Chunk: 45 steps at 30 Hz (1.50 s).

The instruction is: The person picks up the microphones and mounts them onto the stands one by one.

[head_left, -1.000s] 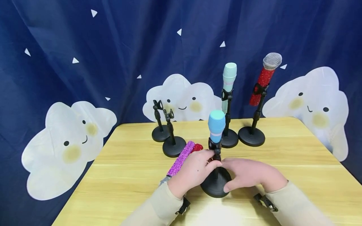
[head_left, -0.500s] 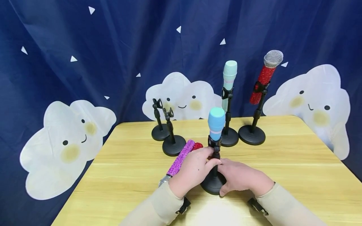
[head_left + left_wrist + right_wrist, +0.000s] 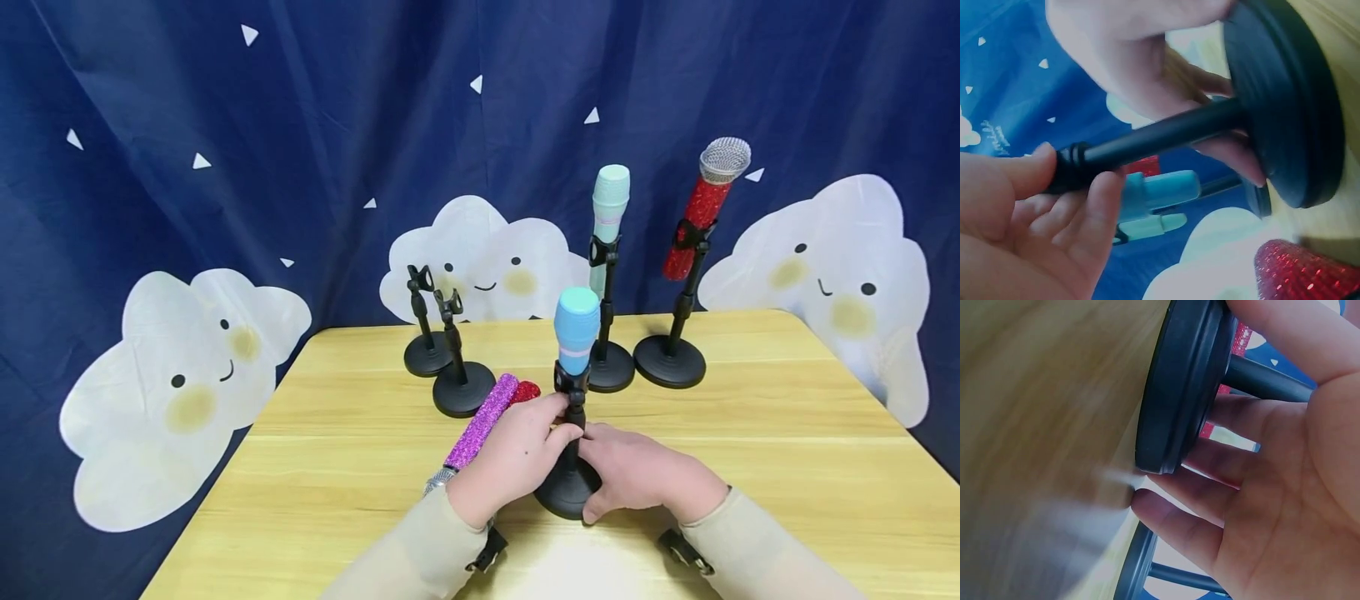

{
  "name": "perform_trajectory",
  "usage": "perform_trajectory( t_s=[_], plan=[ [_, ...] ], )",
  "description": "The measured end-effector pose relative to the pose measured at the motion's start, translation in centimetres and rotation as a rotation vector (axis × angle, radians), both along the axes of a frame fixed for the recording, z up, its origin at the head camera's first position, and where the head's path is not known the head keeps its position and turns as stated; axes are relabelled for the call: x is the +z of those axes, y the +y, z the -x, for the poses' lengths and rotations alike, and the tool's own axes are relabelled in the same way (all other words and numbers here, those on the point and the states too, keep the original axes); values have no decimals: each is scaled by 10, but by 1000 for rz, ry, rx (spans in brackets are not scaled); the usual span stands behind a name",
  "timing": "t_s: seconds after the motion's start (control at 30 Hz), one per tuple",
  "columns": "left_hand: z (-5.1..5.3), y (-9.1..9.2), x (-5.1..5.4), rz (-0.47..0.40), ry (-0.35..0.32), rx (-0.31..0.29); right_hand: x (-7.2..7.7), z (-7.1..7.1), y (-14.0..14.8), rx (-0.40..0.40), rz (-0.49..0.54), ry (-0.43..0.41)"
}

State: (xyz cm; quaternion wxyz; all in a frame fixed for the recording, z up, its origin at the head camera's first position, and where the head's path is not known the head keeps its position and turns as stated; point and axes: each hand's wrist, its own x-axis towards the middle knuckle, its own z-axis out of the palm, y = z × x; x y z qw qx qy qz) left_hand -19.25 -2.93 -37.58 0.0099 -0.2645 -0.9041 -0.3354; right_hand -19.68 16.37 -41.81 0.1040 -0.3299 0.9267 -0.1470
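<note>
A black microphone stand [image 3: 567, 492] stands on the table before me, with a blue microphone [image 3: 577, 329] upright in its clip. My left hand [image 3: 513, 454] pinches the collar on the pole below the clip; the left wrist view shows thumb and fingers about that collar. With thumb in front and fingers behind, my right hand [image 3: 648, 471] grips the round base [image 3: 1179, 387] from the right. A purple glitter microphone [image 3: 480, 421] lies beside my left hand, partly covered by it. Behind that shows the end of a red glitter microphone [image 3: 525, 391].
Two bare black stands, one farther back [image 3: 427, 354] and one nearer [image 3: 463, 389], stand at the back left. At the back right are stands bearing a mint-green microphone [image 3: 611, 200] and a red microphone with silver head [image 3: 705, 204]. A blue curtain [image 3: 337, 125] hangs behind the table.
My right hand has moved left, farther round the base, mostly in the first half second. My left hand stays on the pole. The other microphones and stands have not moved.
</note>
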Motion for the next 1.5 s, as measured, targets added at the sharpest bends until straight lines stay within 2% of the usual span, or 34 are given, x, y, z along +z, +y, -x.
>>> perform_trajectory(
  t_s=[0.1,0.2,0.37,0.43,0.5,0.6,0.7,0.77,0.87,0.97,1.07,1.2,1.27,1.43,1.5],
  plan=[
    [1,1,-4,-38,39,51,0,-1,-1,-13,-17,-20],
    [1,-1,-3,-51,13,71,-1,-1,-2,-24,-24,-39],
    [-1,-4,6,-18,-67,12,-2,1,-1,-29,-25,-21],
    [-2,-4,8,9,-46,-17,-2,2,-1,-26,-29,-9],
    [-2,-3,8,24,-8,-22,-3,2,0,-25,-32,-10],
    [-2,-3,7,31,46,23,-4,3,0,-25,-34,-25],
    [-2,-4,6,32,38,60,-5,2,0,-29,-29,-41],
    [-1,-5,6,30,2,42,-5,2,0,-28,-24,-37],
    [0,-7,7,16,-63,-36,-4,2,0,-13,-4,-18],
    [1,-8,8,3,-80,-84,-2,2,0,-3,12,-11],
    [1,-8,7,-1,-54,-43,-1,2,0,-3,7,-23],
    [0,-8,7,-22,-65,16,-2,2,1,5,1,-20],
    [1,-8,7,-28,-85,1,-2,2,1,7,2,-12],
    [2,-8,7,-8,-106,-95,-4,4,2,5,-2,1],
    [2,-8,7,8,-88,-89,-5,4,2,3,-2,-3]
  ],
)
